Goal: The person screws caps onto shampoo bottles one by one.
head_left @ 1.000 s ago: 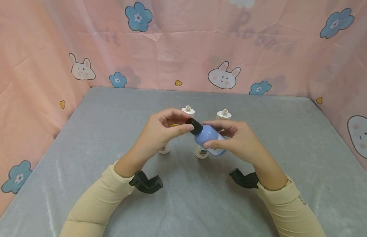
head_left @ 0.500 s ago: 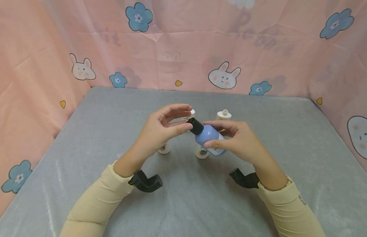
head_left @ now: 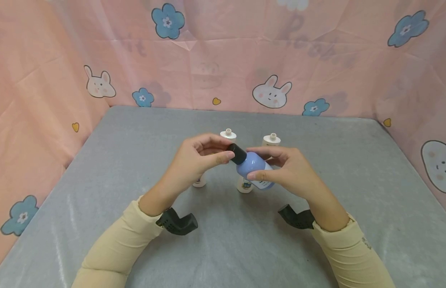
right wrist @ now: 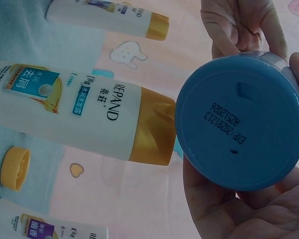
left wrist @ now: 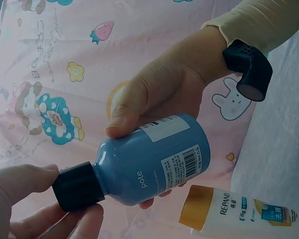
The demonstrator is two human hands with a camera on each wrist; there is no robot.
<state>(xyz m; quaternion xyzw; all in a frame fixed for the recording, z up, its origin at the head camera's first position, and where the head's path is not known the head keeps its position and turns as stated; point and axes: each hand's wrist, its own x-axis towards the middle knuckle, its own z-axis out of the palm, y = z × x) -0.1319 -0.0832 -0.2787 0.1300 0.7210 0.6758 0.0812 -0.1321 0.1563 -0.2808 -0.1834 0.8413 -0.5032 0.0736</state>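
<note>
Head view, from the left: pale sleeve [head_left: 116, 240], then a dark wrist mount [head_left: 178, 223] beneath the wrist. Left hand [head_left: 199, 158] raised over the grey table [head_left: 223, 252], its thumb and fingers pinching the black cap [head_left: 239, 154] from two sides. Below that hand, the base of a partly hidden white bottle [head_left: 199, 183]. Behind the fingertips, a second white bottle [head_left: 228, 135] with its narrow neck showing.

Centre: the blue bottle [head_left: 250, 163], held up between the hands, tilted, cap end up and to the left. Cap sits at the bottle's neck (whether fully screwed down, I cannot tell). Past its lower side, part of a third white bottle [head_left: 245, 186]. Further right, behind, a fourth white bottle [head_left: 271, 139], also with a bare neck.

Right hand [head_left: 289, 170] grips the blue bottle's body, thumb on the near side, fingers round the far side.

Right wrist view, again from the left: a loose gold cap [right wrist: 15, 168] on the table; a gold-topped REPAND bottle [right wrist: 84, 112]; then the blue bottle's round base, stamped with an expiry date.
</note>
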